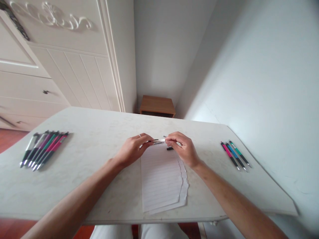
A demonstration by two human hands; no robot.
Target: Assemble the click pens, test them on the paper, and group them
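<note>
Hands [159, 147] gripping pen [159, 141], lined paper [160, 179] below

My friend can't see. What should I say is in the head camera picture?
The left hand and right hand hold a pen over lined paper on a table. A row of pens lies at the left, three more pens at the right.

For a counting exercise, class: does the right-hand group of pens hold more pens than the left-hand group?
No, the right group has three pens, while the left group has clearly more.
</note>
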